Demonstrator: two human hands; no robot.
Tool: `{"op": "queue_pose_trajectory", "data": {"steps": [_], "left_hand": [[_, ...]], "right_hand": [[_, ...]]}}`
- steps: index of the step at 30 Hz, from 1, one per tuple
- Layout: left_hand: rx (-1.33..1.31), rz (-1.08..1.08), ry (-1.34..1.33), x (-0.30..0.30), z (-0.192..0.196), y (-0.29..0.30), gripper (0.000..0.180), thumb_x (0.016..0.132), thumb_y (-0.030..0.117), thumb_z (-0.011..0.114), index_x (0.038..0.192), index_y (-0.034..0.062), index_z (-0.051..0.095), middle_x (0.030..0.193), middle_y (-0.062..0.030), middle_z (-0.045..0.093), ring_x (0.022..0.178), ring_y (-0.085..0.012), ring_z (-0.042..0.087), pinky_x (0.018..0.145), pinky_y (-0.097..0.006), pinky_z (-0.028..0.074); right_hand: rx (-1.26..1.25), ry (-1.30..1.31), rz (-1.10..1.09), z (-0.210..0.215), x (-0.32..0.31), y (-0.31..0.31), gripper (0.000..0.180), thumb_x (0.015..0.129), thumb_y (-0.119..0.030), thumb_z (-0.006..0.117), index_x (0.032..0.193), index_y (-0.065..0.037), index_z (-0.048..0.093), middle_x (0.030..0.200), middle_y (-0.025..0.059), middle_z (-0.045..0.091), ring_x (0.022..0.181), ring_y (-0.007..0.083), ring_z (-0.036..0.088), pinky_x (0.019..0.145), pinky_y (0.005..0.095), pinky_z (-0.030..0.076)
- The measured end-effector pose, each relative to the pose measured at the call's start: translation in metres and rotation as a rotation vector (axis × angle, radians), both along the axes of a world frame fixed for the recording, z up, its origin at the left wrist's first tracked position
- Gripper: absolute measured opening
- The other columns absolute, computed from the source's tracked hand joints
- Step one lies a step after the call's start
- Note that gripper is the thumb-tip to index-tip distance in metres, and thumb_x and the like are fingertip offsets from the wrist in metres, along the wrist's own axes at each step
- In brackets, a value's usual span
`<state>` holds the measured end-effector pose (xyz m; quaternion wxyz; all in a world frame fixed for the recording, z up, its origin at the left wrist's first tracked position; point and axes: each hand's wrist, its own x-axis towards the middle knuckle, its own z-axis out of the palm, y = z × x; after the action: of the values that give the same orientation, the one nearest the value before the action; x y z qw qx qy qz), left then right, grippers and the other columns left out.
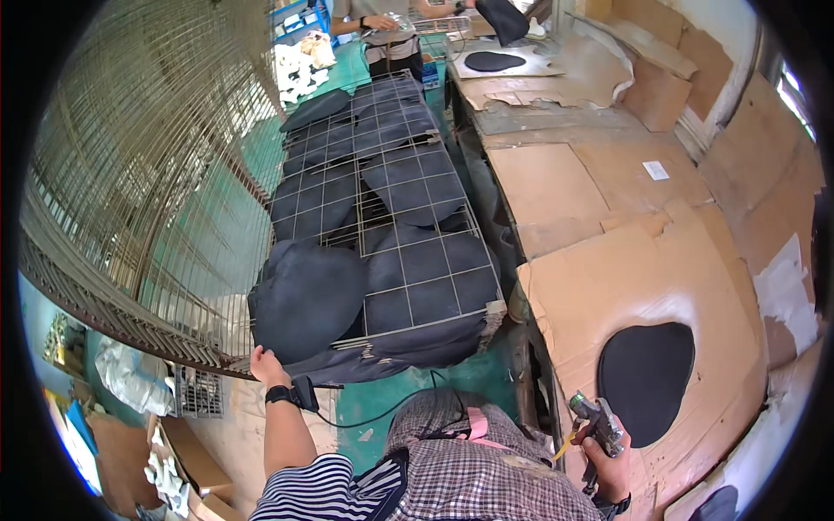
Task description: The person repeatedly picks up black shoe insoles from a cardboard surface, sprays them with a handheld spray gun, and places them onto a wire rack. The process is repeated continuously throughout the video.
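Note:
At the near left corner of the wire rack, my left hand (271, 368) pinches the lower edge of a rounded black flat pad (311, 295). That pad lies over the rack's near left part. A spray gun (599, 424) with a metal body and a yellow hose is in my right hand (611, 469), fingers wrapped round its handle. Just beyond the gun, another black pad (647, 382) lies flat on the cardboard-covered table (599, 295). More black pads (415, 184) sit on and under the grid of the wire rack (434, 326).
Tall upright wire racks (165, 182) stand along the left. At the far end a co-worker (391, 39) stands by the table, near a black pad (495, 62) on a pale sheet. Cardboard boxes (187, 460) and a plastic bag (130, 378) are at lower left.

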<state>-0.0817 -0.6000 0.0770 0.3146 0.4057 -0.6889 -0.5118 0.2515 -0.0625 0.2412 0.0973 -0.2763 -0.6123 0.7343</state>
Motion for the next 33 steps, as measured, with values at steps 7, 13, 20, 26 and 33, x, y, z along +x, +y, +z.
{"op": "queue_pose_trajectory", "data": {"steps": [7,13,20,26,33], "left_hand": [[-0.803,-0.016,-0.144,-0.004,0.063,0.028,0.02,0.075,-0.003,0.052,0.09,0.0014,0.066,0.101,-0.0158,0.058,0.099,-0.0307,0.055,0.09,-0.038,0.044],[-0.639,0.05,-0.66,0.022,0.047,0.008,0.023,0.088,0.018,0.05,0.096,0.0045,0.067,0.114,-0.0178,0.054,0.106,-0.0324,0.055,0.09,-0.041,0.046],[-0.8,-0.081,-0.562,-0.018,0.057,0.095,0.044,0.095,0.039,0.045,0.127,0.0111,0.052,0.135,-0.0165,0.045,0.12,-0.0344,0.048,0.095,-0.046,0.043],[-0.84,-0.583,0.308,-0.072,0.06,0.267,0.038,0.093,0.018,0.053,0.126,-0.002,0.051,0.13,-0.0207,0.049,0.124,-0.0356,0.042,0.105,-0.043,0.031],[-0.179,-1.488,0.384,-0.008,0.034,0.48,0.027,0.09,0.008,0.054,0.114,-0.0032,0.06,0.106,-0.0125,0.065,0.101,-0.0208,0.061,0.091,-0.033,0.046]], "right_hand": [[-0.006,-0.052,-0.116,-0.014,0.032,0.001,0.043,0.076,-0.007,0.066,0.115,0.003,0.052,0.082,0.0082,0.063,0.076,0.0161,0.06,0.076,0.0296,0.049],[-0.008,-0.042,-0.102,-0.014,0.048,0.005,0.044,0.076,-0.006,0.069,0.116,0.003,0.052,0.083,0.0064,0.063,0.079,0.0153,0.061,0.077,0.0298,0.05],[0.017,-0.018,-0.238,-0.008,0.085,0.018,0.048,0.078,-0.001,0.068,0.124,0.001,0.052,0.09,0.004,0.063,0.084,0.0135,0.061,0.08,0.0287,0.049],[0.14,-0.008,-0.49,-0.008,0.15,0.013,0.048,0.082,-0.001,0.067,0.126,0.0,0.05,0.097,0.0047,0.063,0.089,0.0121,0.06,0.081,0.028,0.05],[0.15,-0.082,-0.908,0.021,0.222,-0.044,0.044,0.082,-0.005,0.067,0.122,0.002,0.051,0.089,0.008,0.063,0.078,0.0153,0.062,0.073,0.0298,0.052]]}}
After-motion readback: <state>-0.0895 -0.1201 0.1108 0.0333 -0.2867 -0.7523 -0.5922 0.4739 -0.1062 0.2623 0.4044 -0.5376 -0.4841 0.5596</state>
